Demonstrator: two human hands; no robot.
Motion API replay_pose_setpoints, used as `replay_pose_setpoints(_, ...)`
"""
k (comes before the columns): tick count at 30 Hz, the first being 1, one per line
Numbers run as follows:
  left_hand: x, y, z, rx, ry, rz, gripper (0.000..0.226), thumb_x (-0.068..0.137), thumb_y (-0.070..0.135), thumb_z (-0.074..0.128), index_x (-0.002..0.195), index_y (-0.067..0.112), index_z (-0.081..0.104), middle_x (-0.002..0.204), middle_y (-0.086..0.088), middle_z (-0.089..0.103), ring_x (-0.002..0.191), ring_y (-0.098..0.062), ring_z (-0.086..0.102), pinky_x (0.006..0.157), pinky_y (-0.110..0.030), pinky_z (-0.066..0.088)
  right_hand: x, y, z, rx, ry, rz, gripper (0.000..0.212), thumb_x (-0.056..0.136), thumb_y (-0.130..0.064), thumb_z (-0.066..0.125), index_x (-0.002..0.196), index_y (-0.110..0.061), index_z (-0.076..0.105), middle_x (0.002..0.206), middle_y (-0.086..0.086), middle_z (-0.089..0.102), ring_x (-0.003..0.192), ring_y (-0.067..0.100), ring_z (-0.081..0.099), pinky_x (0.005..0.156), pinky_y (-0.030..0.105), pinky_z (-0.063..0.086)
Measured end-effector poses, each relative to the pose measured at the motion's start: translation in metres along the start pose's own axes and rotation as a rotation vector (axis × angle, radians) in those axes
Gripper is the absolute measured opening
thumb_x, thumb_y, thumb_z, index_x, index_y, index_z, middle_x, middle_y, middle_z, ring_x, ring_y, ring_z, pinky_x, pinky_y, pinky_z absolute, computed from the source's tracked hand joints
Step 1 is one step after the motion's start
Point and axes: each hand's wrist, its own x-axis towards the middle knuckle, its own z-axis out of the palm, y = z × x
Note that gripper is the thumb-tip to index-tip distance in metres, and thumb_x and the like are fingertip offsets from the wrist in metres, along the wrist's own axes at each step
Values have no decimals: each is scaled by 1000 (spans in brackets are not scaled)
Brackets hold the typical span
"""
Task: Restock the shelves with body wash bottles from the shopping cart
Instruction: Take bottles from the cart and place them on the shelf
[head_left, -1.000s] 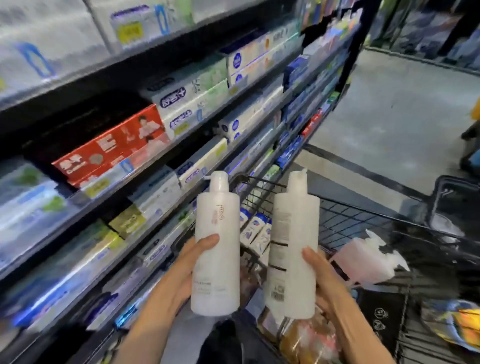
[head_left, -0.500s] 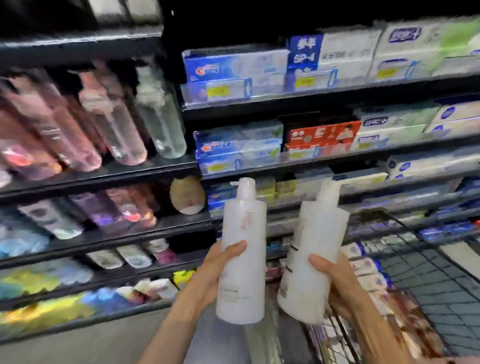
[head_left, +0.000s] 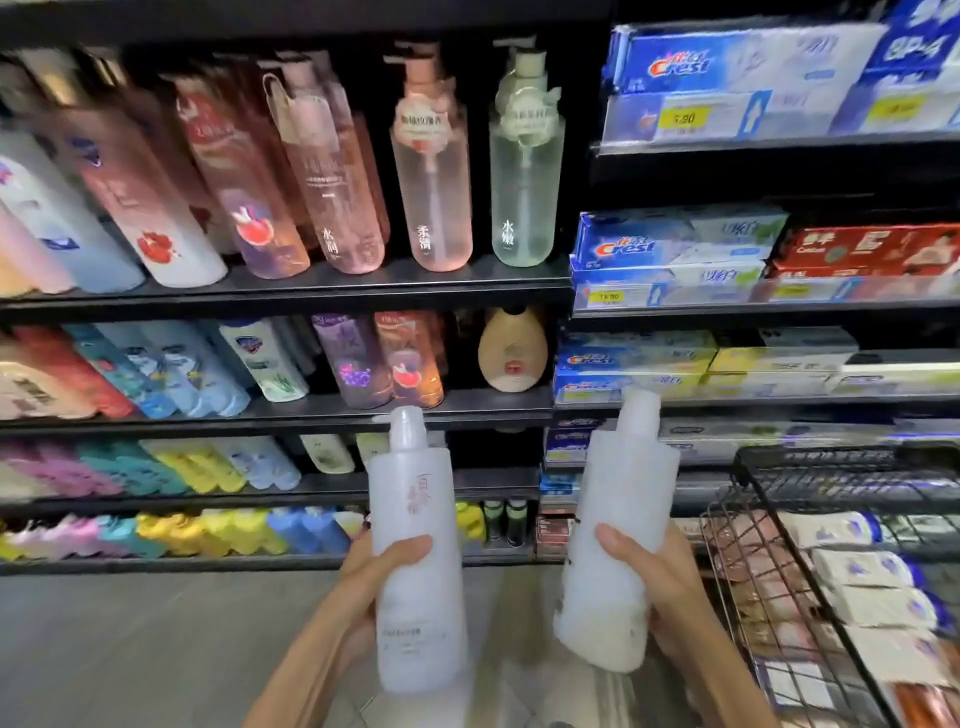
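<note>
I hold two white body wash bottles upright in front of the shelves. My left hand grips the left bottle around its middle, thumb across the front. My right hand grips the right bottle, which tilts slightly right. Both have pump tops. The black shelving ahead carries rows of pink, clear and coloured body wash bottles. The black wire shopping cart stands at the lower right, beside my right hand.
Toothpaste boxes fill the shelves on the right, above the cart. A tan egg-shaped bottle sits on the second shelf with a dark gap beside it. Packaged goods lie inside the cart. Grey floor lies below the shelves at lower left.
My view has swung left from the toothpaste aisle and cart to face the body wash shelves. Both hands keep their grip on the two white bottles.
</note>
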Motion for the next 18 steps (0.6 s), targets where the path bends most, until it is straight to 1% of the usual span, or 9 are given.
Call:
replay_pose_setpoints(2,11,-6,-22,-26,13,6,58,55,8,77,110,2,60,92,-22,72,75,-32,70,60,-39,58,8,16,6,-4,20,-7,77,45,-32,88,113,-8,60,100,19,71,90,41,68,73,55,57)
replay_pose_setpoints(4,30,-17,-39,-41,9,18,56,64,7,77,116,0,59,103,-28,68,83,-35,68,67,-43,58,22,35,9,-5,22,-4,75,45,-30,88,111,-8,61,99,20,71,87,41,69,69,51,58)
replay_pose_setpoints(6,54,-33,-51,-56,15,31,49,69,9,73,115,-2,59,100,-29,68,79,-35,68,62,-42,59,42,60,8,-19,18,-10,69,49,-26,88,110,-9,61,100,21,70,87,42,68,71,55,57)
replay_pose_setpoints(9,98,-67,-67,-49,9,72,51,64,8,76,112,-2,59,91,-26,70,72,-34,70,56,-39,57,76,103,6,-38,8,-29,61,50,-28,89,106,-19,65,101,16,71,89,38,69,75,60,55)
replay_pose_setpoints(10,113,-79,-72,-40,6,93,57,60,11,82,111,-1,60,90,-24,71,72,-33,71,55,-38,57,88,118,5,-35,-3,-42,62,50,-31,90,105,-22,66,101,14,71,90,37,69,75,58,56)
replay_pose_setpoints(12,146,-104,-80,-8,-2,138,82,37,28,96,109,4,63,94,-22,72,78,-34,71,58,-38,57,112,147,3,-30,-22,-84,66,49,-34,89,109,-23,65,102,11,72,91,33,70,70,49,58)
replay_pose_setpoints(14,180,-131,-88,23,-35,182,96,22,39,97,106,7,66,98,-22,71,84,-37,70,63,-42,58,137,175,0,-66,-4,-136,73,46,-35,88,112,-16,63,99,8,74,88,28,71,63,36,58)
replay_pose_setpoints(15,197,-145,-92,42,-53,202,97,22,41,97,107,7,66,99,-22,71,86,-38,70,64,-42,58,149,189,-2,-83,10,-164,75,43,-37,87,110,-14,63,97,7,74,85,26,72,61,33,57)
replay_pose_setpoints(18,244,-187,-102,133,-81,265,94,28,43,95,109,8,64,98,-18,72,87,-35,70,68,-42,56,185,231,-11,-117,37,-249,77,37,-41,86,106,-15,64,94,4,75,84,25,72,62,36,57)
